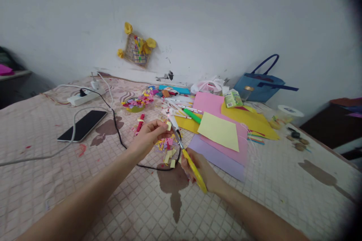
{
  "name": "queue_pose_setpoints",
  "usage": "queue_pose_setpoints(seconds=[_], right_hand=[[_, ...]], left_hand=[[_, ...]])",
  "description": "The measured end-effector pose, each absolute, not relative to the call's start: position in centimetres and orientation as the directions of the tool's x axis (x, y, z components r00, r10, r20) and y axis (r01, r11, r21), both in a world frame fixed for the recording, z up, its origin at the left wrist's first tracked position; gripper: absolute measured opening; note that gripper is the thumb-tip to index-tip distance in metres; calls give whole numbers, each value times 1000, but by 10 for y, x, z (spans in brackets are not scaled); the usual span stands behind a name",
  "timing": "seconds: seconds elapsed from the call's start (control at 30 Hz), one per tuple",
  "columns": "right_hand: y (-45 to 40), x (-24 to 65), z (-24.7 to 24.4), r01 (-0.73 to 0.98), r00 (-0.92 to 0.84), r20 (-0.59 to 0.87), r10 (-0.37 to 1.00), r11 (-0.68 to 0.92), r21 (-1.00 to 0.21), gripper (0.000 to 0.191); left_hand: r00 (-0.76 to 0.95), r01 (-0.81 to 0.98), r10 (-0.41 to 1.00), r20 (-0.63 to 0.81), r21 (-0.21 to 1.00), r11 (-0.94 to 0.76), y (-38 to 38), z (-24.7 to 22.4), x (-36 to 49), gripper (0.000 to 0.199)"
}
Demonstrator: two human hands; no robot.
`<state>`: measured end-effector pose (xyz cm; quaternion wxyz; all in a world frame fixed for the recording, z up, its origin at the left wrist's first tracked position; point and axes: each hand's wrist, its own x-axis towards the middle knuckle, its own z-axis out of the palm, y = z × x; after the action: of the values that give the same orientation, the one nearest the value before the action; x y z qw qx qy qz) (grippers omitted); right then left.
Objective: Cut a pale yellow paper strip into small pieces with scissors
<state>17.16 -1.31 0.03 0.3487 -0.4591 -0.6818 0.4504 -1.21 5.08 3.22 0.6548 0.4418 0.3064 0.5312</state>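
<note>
My left hand (155, 132) pinches a small pale yellow paper piece (169, 125) between thumb and fingertips. In my right hand (199, 167) are yellow-handled scissors (195, 171), their blades pointing up and left, with the tips close beside the paper piece. Below the blades, several small pale yellow paper squares (172, 163) lie on the patterned tablecloth (135, 199), near a pile of pink and yellow scraps (163, 144). A white tool with a black cable (173, 121) lies just behind the blades. A red strip (140, 123) rests left of it.
Coloured sheets (219, 130) and a green marker (192, 115) lie at the right. A phone (82, 125), cables and a power strip (86, 97) are at the left. Behind stand a bowl of cut shapes (136, 105) and a blue bag (256, 86).
</note>
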Motion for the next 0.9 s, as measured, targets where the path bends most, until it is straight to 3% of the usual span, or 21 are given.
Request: queue_pose_setpoints(seconds=[0.6,0.9], right_hand=[[-12,171,-2,267,-309,9,951,95,-959,36],[-4,169,5,112,-204,-41,978,-18,-993,45]], left_hand=[[364,-329,928,77,943,51,64,33,-29,15],[392,-178,919,48,984,25,53,27,-17,17]])
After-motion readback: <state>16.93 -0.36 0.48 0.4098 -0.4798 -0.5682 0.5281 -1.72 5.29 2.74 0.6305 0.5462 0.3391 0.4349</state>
